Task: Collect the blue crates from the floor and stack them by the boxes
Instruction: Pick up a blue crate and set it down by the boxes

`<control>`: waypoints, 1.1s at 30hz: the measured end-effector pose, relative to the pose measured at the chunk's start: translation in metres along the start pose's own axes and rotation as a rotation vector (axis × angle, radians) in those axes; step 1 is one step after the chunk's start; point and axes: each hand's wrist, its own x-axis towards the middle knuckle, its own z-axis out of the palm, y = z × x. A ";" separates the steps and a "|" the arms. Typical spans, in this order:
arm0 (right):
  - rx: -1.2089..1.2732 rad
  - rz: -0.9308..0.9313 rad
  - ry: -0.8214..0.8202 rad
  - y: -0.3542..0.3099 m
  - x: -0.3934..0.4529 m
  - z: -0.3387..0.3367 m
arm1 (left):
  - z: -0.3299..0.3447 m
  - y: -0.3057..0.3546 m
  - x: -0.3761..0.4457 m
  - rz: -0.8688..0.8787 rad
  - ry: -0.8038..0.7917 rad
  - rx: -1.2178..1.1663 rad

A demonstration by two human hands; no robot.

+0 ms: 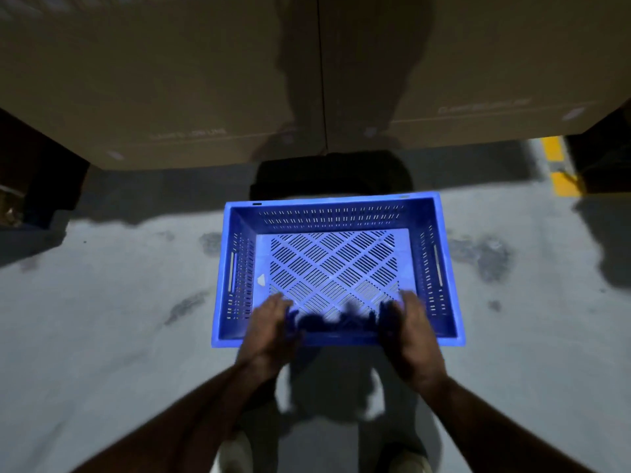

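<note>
A blue slotted plastic crate sits empty on the grey floor, just in front of the cardboard boxes. My left hand and my right hand hover over the crate's near rim, palms facing each other. The fingers are fairly straight and reach into the crate. Both hands are blurred, and their finger shadows fall on the crate's bottom. I cannot tell whether either hand touches the rim.
The tall cardboard boxes fill the whole back of the view, with a seam between two of them. A yellow floor stripe runs at the right. Dark shapes stand at the far left. My feet are below the crate.
</note>
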 end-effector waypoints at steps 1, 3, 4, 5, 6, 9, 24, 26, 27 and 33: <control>-0.010 -0.058 -0.010 0.000 -0.012 0.011 | 0.009 0.006 -0.008 0.065 0.034 0.030; -0.129 -0.172 -0.034 0.008 -0.031 0.033 | 0.027 0.010 -0.025 0.092 0.049 0.076; -0.179 -0.193 -0.061 0.013 -0.034 0.040 | 0.031 0.011 -0.031 0.116 -0.004 0.157; -0.210 -0.194 -0.084 0.015 -0.033 0.044 | 0.042 0.005 -0.034 0.153 -0.083 0.281; -0.225 -0.189 -0.080 0.015 -0.031 0.046 | 0.049 -0.004 -0.033 0.204 -0.107 0.358; -0.252 -0.174 -0.061 0.014 -0.028 0.047 | 0.058 -0.017 -0.028 0.216 -0.119 0.519; -0.443 -0.164 -0.141 0.008 0.006 0.039 | 0.046 -0.015 0.003 0.226 -0.071 0.403; -0.475 -0.164 -0.156 0.006 0.007 0.039 | 0.047 -0.016 0.003 0.241 -0.039 0.388; -0.488 -0.162 -0.160 0.005 0.007 0.039 | 0.047 -0.016 0.003 0.239 -0.022 0.379; -0.488 -0.139 -0.180 0.002 0.007 0.036 | 0.049 -0.015 0.004 0.228 0.019 0.373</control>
